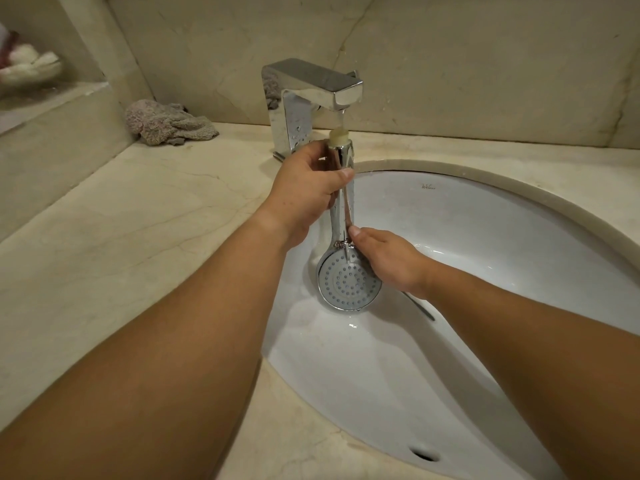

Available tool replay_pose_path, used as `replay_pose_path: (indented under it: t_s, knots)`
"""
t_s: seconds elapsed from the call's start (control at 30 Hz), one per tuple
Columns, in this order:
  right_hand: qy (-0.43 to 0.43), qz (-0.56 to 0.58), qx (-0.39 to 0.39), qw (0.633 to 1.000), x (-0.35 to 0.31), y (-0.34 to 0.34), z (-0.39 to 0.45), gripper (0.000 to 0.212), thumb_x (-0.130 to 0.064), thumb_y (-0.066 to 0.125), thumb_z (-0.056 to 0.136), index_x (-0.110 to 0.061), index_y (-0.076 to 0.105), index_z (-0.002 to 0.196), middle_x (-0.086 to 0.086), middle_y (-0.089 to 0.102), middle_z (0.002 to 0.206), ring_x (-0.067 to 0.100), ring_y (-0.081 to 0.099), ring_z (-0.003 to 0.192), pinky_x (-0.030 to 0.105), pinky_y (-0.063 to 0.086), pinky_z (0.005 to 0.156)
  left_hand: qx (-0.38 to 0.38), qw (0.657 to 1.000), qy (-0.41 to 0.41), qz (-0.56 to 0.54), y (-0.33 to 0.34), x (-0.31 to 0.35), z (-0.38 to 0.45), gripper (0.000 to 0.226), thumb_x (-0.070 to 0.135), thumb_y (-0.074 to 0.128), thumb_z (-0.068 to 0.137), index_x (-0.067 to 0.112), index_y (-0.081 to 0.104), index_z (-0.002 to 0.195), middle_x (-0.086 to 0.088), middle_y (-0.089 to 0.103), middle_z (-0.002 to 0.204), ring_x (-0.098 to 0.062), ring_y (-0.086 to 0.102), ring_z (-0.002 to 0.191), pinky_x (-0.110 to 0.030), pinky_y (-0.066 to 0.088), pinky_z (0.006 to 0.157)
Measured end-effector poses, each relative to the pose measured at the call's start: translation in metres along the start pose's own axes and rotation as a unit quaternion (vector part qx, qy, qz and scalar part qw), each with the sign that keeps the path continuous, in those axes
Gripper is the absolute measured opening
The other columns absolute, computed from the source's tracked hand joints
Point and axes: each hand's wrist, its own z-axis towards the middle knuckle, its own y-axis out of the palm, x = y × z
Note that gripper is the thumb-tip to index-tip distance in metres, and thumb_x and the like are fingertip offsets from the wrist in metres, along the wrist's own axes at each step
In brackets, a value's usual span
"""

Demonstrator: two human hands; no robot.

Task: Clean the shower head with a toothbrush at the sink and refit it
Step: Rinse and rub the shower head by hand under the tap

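Observation:
A chrome shower head [348,284] hangs upside down over the white sink [485,220], its round nozzle face turned toward me. My left hand [304,188] grips the top of its handle and holds the pale threaded end under the chrome faucet [311,84], from which a thin stream of water runs. My right hand [388,258] is at the neck of the shower head, with the thumb on the handle. Its fingers are curled round a thin dark toothbrush [420,308], whose handle sticks out below the wrist. The brush end is hidden.
A crumpled grey-pink cloth [166,123] lies on the beige marble counter [138,220] at the back left. A raised ledge at far left holds white fabric [31,69]. An overflow slot [424,455] shows in the basin's near wall. Marble wall stands behind the faucet.

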Motion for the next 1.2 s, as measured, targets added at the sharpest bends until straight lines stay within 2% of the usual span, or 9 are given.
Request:
replay_pose_path:
  t_s: [0.2, 0.33, 0.63, 1.2]
  knots:
    - [0.002, -0.031, 0.0, 1.0, -0.0011, 0.0001, 0.0005, 0.048, -0.06, 0.034, 0.099, -0.025, 0.066, 0.107, -0.001, 0.069, 0.107, 0.021, 0.064, 0.101, 0.048, 0.05, 0.096, 0.001, 1.0, -0.001, 0.001, 0.0006, 0.001, -0.0002, 0.024, 0.005, 0.068, 0.091, 0.018, 0.067, 0.111, -0.006, 0.065, 0.099, -0.023, 0.059, 0.091, -0.041, 0.05, 0.08]
    - [0.003, -0.036, 0.004, 0.999, -0.0012, 0.0004, 0.0005, 0.047, -0.059, 0.034, 0.099, -0.024, 0.065, 0.105, 0.0, 0.069, 0.106, 0.021, 0.064, 0.101, 0.047, 0.05, 0.095, -0.001, 1.0, -0.006, 0.006, 0.0013, 0.0016, -0.0006, 0.027, 0.006, 0.068, 0.092, 0.015, 0.066, 0.117, -0.007, 0.064, 0.101, -0.023, 0.06, 0.092, -0.041, 0.05, 0.081]
    - [0.006, -0.043, 0.006, 0.999, -0.0023, 0.0001, -0.0001, 0.047, -0.058, 0.034, 0.1, -0.024, 0.065, 0.103, 0.0, 0.069, 0.104, 0.021, 0.063, 0.099, 0.047, 0.05, 0.095, -0.003, 1.0, -0.01, 0.005, 0.0027, 0.0042, -0.0029, 0.027, 0.004, 0.065, 0.094, 0.015, 0.064, 0.119, -0.007, 0.062, 0.101, -0.022, 0.055, 0.089, -0.039, 0.047, 0.078]
    - [0.006, -0.043, 0.001, 0.999, -0.003, -0.0011, -0.0011, 0.047, -0.056, 0.033, 0.1, -0.023, 0.065, 0.108, 0.001, 0.069, 0.108, 0.022, 0.063, 0.102, 0.048, 0.049, 0.096, -0.002, 1.0, -0.008, 0.002, 0.0033, 0.0043, -0.0031, 0.03, 0.002, 0.065, 0.093, 0.013, 0.064, 0.12, -0.009, 0.062, 0.102, -0.025, 0.057, 0.091, -0.042, 0.048, 0.08]
